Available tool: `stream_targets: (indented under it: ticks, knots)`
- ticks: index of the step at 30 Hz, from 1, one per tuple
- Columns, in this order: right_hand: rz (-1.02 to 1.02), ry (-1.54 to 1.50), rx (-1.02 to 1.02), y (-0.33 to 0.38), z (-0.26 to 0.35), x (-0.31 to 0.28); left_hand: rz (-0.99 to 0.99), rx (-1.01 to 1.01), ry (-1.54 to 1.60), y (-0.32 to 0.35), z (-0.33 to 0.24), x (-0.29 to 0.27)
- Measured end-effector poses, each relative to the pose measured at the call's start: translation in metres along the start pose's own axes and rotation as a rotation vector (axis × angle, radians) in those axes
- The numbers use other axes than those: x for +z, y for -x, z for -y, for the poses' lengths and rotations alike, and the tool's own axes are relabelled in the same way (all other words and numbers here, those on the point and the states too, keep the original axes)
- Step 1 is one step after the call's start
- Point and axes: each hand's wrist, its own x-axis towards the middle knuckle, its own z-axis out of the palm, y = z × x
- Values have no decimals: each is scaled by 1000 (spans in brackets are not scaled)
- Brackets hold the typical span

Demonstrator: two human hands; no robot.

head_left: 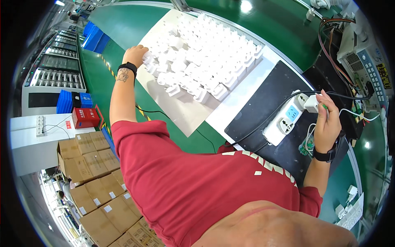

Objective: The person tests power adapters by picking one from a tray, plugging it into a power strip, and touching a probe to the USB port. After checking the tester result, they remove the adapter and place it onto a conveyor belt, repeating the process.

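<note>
My right hand (327, 123) grips a white power adapter (311, 103) between thumb and fingers, right beside the upper end of a white power strip (275, 131) with a blue socket panel. Whether its pins are inside a socket I cannot make out. A small green bit shows by my thumb. At the far left, my left hand (135, 55) is curled over the edge of a wide batch of white power adapters (230, 49), its fingertips partly hidden against one white adapter (149, 61). The batch stands in close rows on a beige sheet (183, 117).
A black mat (247, 119) lies under the power strip, with black cables across it. A bench instrument (362, 61) with wires stands at the right. A bundled cable (306, 145) lies near my right wrist. Cardboard boxes (96, 185) and a red box (85, 118) are at the left.
</note>
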Motion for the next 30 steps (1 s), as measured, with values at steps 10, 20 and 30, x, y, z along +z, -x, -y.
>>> stream_targets:
  ticks: [10, 20, 30]
  knots:
    - [-96, -229, 109, 0, -11, 3, -20, 22, 274, 8, 14, -11]
    - [-57, -91, 47, -6, -2, -1, -922, 107, 386, 64, -101, -143]
    - [-77, -82, -9, -4, -2, 4, -389, 522, 1737, 58, -354, -181]
